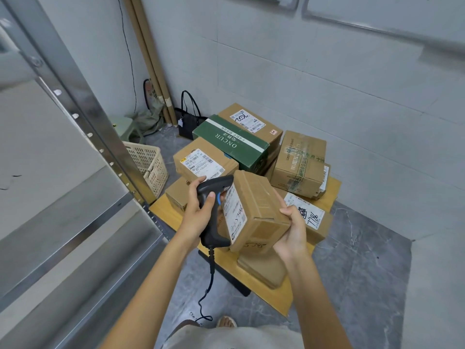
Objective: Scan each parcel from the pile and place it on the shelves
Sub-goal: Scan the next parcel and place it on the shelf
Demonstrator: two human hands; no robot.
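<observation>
Left hand (198,210) wrapped around scanner (214,197), nose almost touching label (235,214); right hand (293,230) grips parcel (259,210) above pile (251,147). Risk: too close, misread; 1-hand hold may slip.

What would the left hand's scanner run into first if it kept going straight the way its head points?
Most likely the white label on the small parcel held by the right hand. The scanner in the left hand faces it closely; the exact gap is unclear.
</observation>
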